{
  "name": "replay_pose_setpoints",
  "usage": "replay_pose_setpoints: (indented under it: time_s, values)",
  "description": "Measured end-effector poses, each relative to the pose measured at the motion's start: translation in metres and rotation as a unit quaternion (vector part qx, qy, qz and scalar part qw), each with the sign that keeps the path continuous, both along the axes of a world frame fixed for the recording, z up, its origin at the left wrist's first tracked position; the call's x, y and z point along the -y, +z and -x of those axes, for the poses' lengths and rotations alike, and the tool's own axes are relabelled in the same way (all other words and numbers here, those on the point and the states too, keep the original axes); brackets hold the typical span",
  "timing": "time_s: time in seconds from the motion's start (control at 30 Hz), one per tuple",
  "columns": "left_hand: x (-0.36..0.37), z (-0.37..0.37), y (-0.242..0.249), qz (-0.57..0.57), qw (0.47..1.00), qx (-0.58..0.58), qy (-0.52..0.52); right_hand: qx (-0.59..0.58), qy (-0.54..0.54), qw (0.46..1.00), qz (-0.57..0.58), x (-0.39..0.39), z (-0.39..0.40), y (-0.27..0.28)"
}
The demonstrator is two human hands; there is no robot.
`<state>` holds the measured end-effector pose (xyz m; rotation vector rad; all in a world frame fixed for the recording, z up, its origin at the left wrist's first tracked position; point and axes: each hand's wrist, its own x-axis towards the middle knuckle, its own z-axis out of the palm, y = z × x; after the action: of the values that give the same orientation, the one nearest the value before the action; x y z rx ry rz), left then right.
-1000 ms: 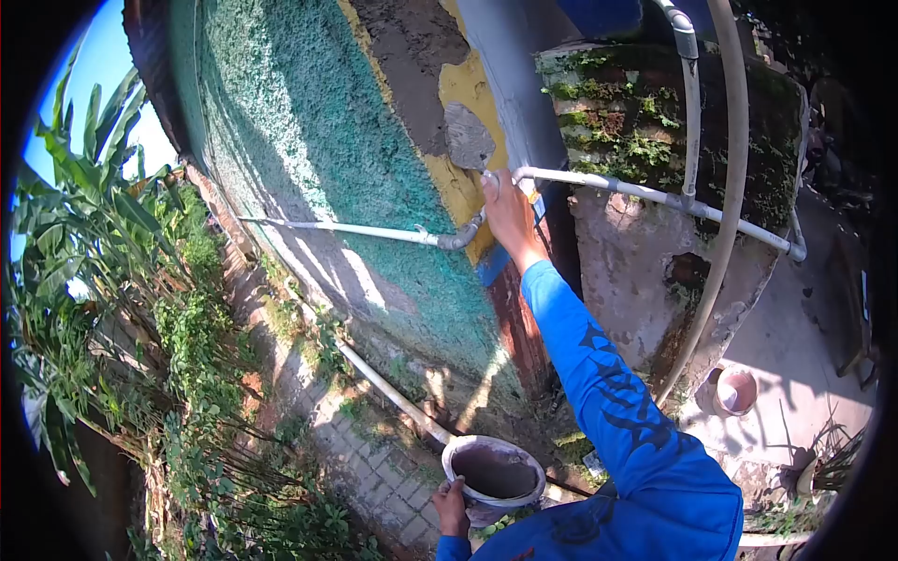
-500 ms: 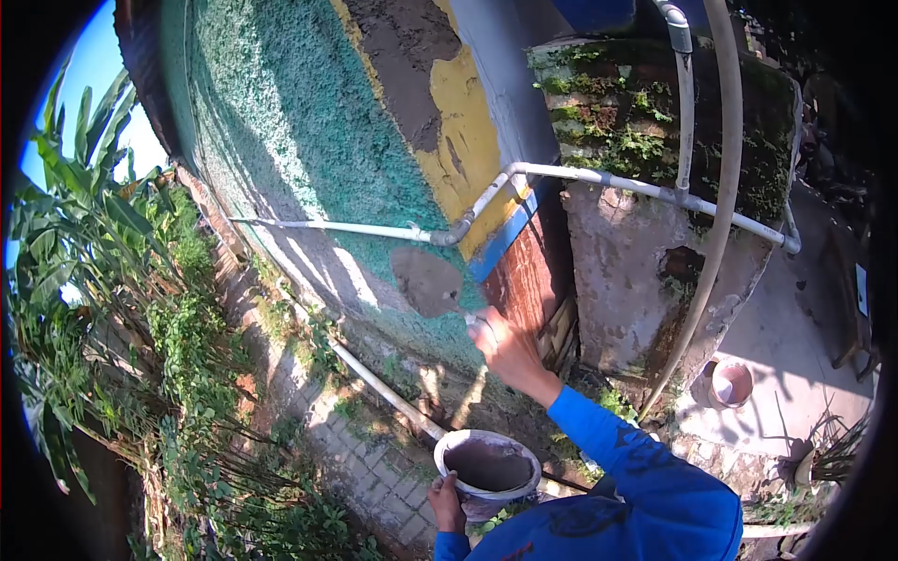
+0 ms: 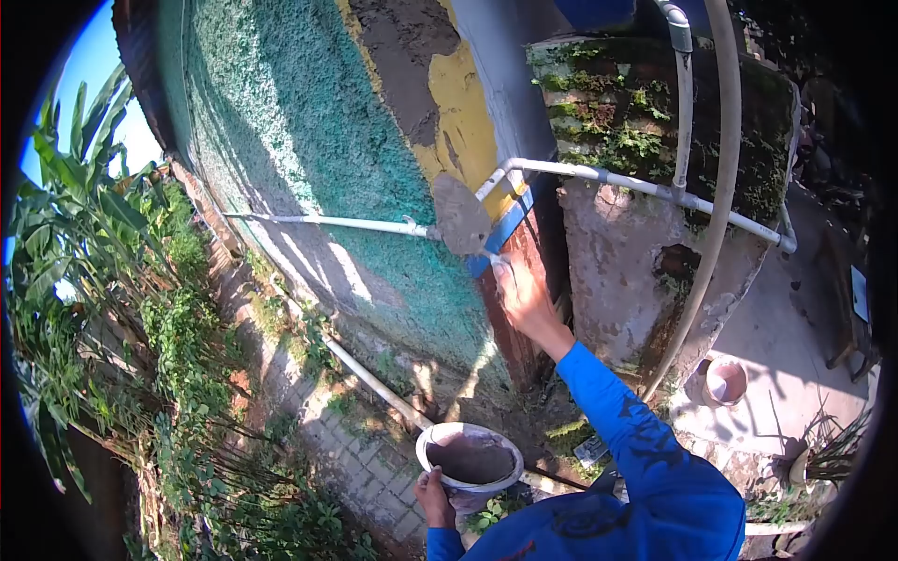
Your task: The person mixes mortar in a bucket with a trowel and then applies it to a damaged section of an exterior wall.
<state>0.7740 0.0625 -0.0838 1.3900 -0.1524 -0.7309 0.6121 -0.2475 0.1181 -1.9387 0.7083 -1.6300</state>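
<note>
My right hand (image 3: pixel 529 297) is wrapped round the handle of a trowel (image 3: pixel 460 215) and stretches out toward the wall corner. The broad grey blade, coated with mortar, overlaps the pipe bend and the lower end of the yellow paint strip (image 3: pixel 465 103). Low in front of me, my left hand (image 3: pixel 434 500) grips a bucket (image 3: pixel 514 451) by its left rim. Grey wet mortar (image 3: pixel 472 460) lies inside the bucket. Above the trowel, a patch of dark fresh-looking mortar (image 3: pixel 402 61) covers part of the yellow strip.
A white pipe (image 3: pixel 613 178) crosses the wall corner and runs right past a mossy block (image 3: pixel 645 122). A hose (image 3: pixel 720 215) hangs in front of that block. At right, a small pot (image 3: pixel 726 381) stands on concrete. Plants (image 3: pixel 178 346) line the paved path (image 3: pixel 360 467) at left.
The trowel has moved up and to the right, from the green wall onto the pipe bend and yellow strip. The bucket and my left hand have shifted slightly left and up.
</note>
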Motion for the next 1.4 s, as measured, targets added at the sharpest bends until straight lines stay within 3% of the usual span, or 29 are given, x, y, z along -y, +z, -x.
replay_pose_setpoints:
  time_s: [0.1, 0.23, 0.3, 0.37, 0.57, 0.63, 0.83, 0.97, 1.1, 1.23, 1.4]
  values:
    - [-0.006, 0.001, 0.004, 0.01, 1.0, 0.002, 0.009, 0.01, -0.027, 1.0, 0.004, 0.057, -0.039, 0.069]
    - [-0.006, 0.006, 0.002, -0.023, 0.998, -0.002, 0.056, 0.024, -0.058, 0.998, -0.022, 0.094, -0.08, 0.105]
    - [-0.013, 0.001, -0.012, -0.036, 0.999, -0.02, 0.032, 0.035, -0.042, 0.998, -0.04, 0.085, -0.084, 0.105]
    - [-0.014, -0.001, -0.02, -0.03, 0.999, -0.009, 0.042, 0.038, 0.071, 0.974, -0.214, 0.054, -0.074, 0.107]
    - [-0.005, 0.005, -0.015, -0.057, 0.998, -0.001, 0.007, 0.018, 0.135, 0.951, -0.277, 0.003, -0.055, 0.063]
    - [-0.008, 0.0, -0.024, -0.055, 0.998, 0.015, 0.001, 0.015, 0.155, 0.952, -0.263, 0.006, -0.053, 0.055]
    - [-0.007, 0.005, -0.009, -0.031, 0.999, 0.01, 0.009, 0.108, 0.1, 0.967, -0.21, 0.06, -0.059, 0.135]
    - [-0.004, 0.01, -0.002, -0.034, 0.999, -0.008, 0.014, 0.083, 0.094, 0.967, -0.221, 0.058, -0.08, 0.124]
    - [-0.004, 0.011, -0.006, -0.066, 0.998, 0.011, -0.01, 0.045, 0.147, 0.95, -0.27, 0.01, -0.061, 0.068]
    - [-0.003, 0.003, -0.024, -0.068, 0.997, 0.024, -0.025, 0.05, 0.177, 0.948, -0.26, 0.011, -0.041, 0.069]
    - [-0.007, 0.013, -0.01, -0.064, 0.998, 0.014, 0.0, 0.131, 0.144, 0.956, -0.221, 0.066, -0.062, 0.141]
